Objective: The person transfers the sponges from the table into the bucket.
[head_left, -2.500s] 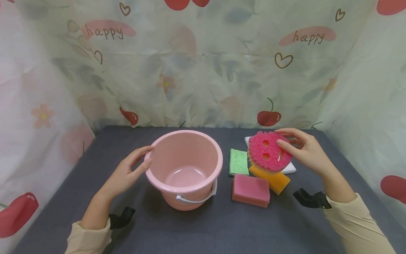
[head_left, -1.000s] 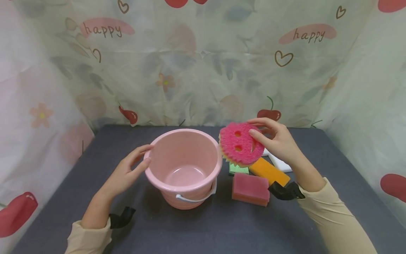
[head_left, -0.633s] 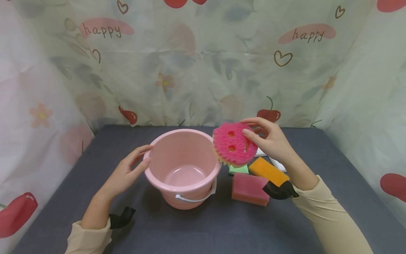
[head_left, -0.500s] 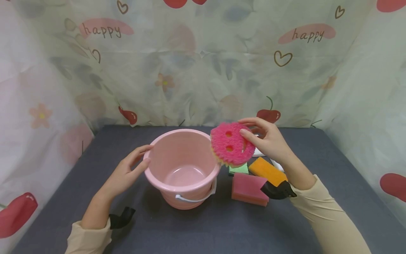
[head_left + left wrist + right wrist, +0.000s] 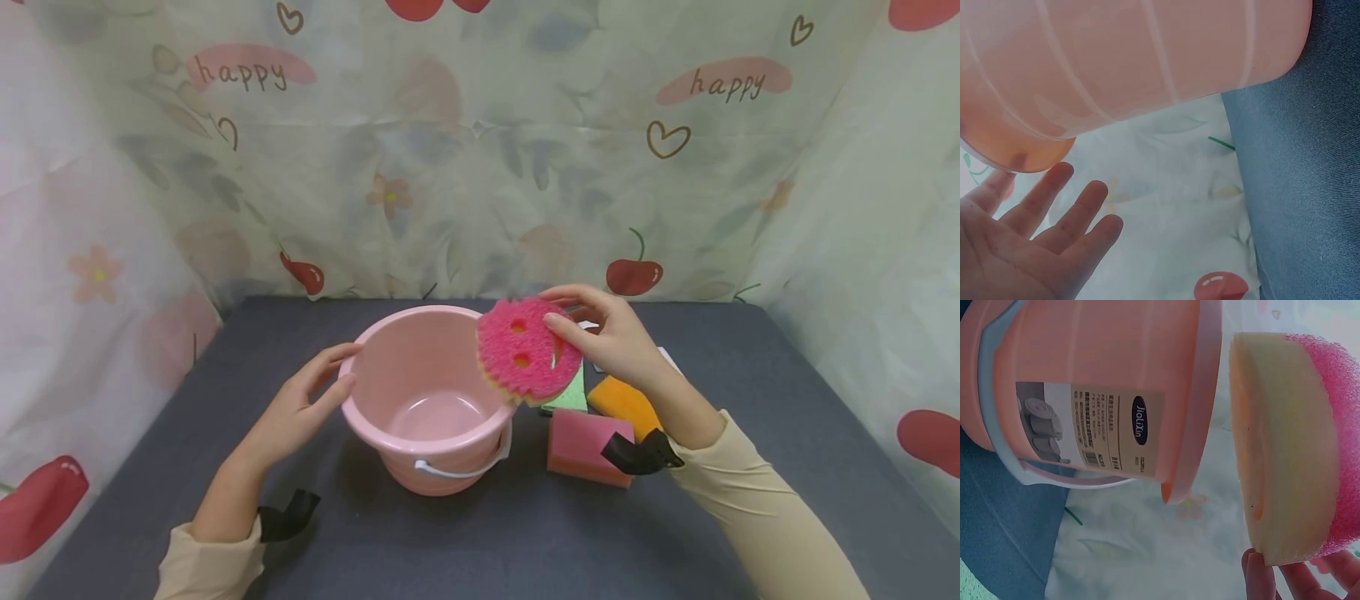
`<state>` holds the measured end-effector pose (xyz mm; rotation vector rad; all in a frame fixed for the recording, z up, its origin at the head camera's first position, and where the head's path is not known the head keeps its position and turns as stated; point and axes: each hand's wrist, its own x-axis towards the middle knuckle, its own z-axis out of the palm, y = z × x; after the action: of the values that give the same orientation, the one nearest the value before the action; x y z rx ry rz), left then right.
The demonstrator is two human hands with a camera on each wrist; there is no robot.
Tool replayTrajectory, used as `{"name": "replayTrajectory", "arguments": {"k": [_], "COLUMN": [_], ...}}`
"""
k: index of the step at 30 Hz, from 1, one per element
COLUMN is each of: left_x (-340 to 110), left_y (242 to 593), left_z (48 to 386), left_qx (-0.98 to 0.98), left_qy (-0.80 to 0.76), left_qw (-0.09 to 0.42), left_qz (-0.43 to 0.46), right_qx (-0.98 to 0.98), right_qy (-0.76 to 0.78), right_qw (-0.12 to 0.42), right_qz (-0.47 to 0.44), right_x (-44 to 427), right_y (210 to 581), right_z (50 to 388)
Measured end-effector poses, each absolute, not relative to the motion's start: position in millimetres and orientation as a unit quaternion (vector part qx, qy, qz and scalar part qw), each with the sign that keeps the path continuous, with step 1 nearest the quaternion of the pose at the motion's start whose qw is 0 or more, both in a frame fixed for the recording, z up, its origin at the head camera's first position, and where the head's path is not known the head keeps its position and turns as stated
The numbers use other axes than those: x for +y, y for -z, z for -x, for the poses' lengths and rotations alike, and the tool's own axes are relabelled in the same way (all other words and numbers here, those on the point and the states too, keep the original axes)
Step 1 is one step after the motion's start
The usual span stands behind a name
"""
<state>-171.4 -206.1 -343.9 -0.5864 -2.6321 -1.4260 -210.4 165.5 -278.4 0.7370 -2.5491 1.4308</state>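
In the head view my right hand (image 5: 609, 337) pinches a round pink smiley-face sponge (image 5: 528, 350) by its edge, thumb on the pink face. The sponge is held up in the air and overlaps the right rim of the pink bucket (image 5: 438, 454). The right wrist view shows its pale yellow layer (image 5: 1285, 444) facing the bucket, with a gap to the rim. My left hand (image 5: 296, 408) touches the bucket's left rim; in the left wrist view its fingers (image 5: 1079, 215) are spread and fairly straight. The bucket's inside shows nothing in it.
Right of the bucket lie a pink block sponge (image 5: 588, 446), an orange sponge (image 5: 622, 404) and a green sponge (image 5: 572, 392), partly covered. White pieces (image 5: 667, 360) show behind my right wrist. The bucket's white handle (image 5: 465, 468) hangs down in front. Patterned cloth (image 5: 480, 167) surrounds the dark table (image 5: 480, 550).
My right hand has carried the smiley sponge leftward from above the other sponges to the bucket's right rim, dipping slightly in the last half second. My left hand has stayed at the rim.
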Motion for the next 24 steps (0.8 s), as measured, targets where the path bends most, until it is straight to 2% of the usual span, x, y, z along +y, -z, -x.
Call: {"name": "replayTrajectory", "arguments": {"k": [24], "left_x": [-206], "left_y": [346], "left_z": [172], "left_qx": [-0.860], "left_qy": [0.471], "left_qw": [0.044], "left_qz": [0.193], "right_qx": [-0.858], "right_qy": [-0.450], "right_qw": [0.051], "right_qz": [-0.242], "right_x": [132], "right_y": [277], "right_z": [213]}}
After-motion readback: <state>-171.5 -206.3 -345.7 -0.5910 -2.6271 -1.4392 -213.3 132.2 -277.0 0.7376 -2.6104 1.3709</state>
